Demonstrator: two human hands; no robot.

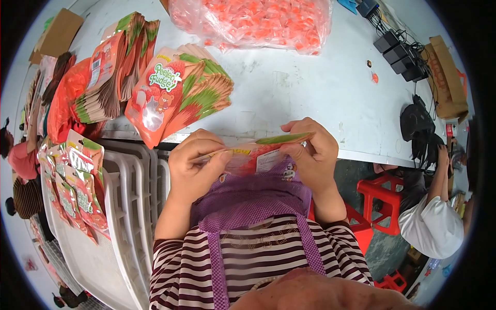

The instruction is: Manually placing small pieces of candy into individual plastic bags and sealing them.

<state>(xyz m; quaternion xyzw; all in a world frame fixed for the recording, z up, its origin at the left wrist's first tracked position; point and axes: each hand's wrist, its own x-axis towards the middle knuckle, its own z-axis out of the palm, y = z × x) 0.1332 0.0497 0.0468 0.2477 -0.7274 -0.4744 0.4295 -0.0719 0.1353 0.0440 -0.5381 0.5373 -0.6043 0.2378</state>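
Between my two hands, in front of my purple apron, is a red and green flat candy pouch (247,159). My left hand (195,163) pinches its left end between thumb and fingers. My right hand (314,155) grips the other end, the thumb underneath near a white label. The pouch is seen nearly edge-on, so I cannot tell whether its mouth is open. Just beyond my left hand, on the white table (299,103), lies a fanned stack of similar pouches (160,95). More bundled pouches (132,62) stand behind that stack.
A clear bag of orange-red wrapped pieces (253,23) lies at the far side. Left are a red plastic bag (64,101) and stacked pale trays (132,206) bearing filled-looking pouches (77,188). Right are black devices with cables (400,57), red stools (380,201) and another person (434,222).
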